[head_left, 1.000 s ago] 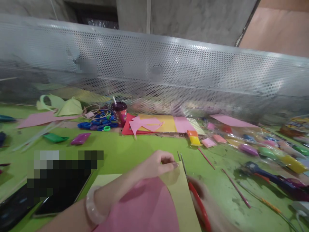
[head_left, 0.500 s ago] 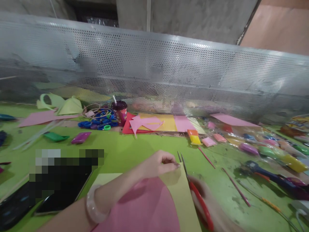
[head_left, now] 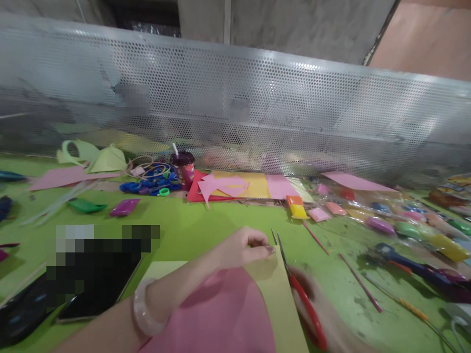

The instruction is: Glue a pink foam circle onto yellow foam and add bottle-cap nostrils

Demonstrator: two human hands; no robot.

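Note:
My left hand (head_left: 245, 247) presses the far edge of a pale yellow paper sheet (head_left: 281, 289), its thumb and curled fingers closed at the corner. On that sheet lies a pink paper piece with a rounded edge (head_left: 231, 314), partly under my left forearm. My right hand (head_left: 312, 299), blurred, is wrapped round red-handled scissors (head_left: 307, 304) at the sheet's right side. The slightly parted blades point away from me, beside the yellow corner and close to my left fingertips. Most of my right fingers are hidden behind the scissors and paper.
A dark phone-like slab (head_left: 103, 289) lies left. Farther back are blue scissors (head_left: 154, 181), a lidded cup with a straw (head_left: 183, 169) and paper scraps (head_left: 224, 186). Coloured clay packets (head_left: 415, 228) and a dark blue tool (head_left: 415, 269) lie right. A perforated metal screen (head_left: 235, 103) stands behind.
Almost nothing differs. The view has shifted slightly; both hands, the scissors and the paper keep nearly the same positions.

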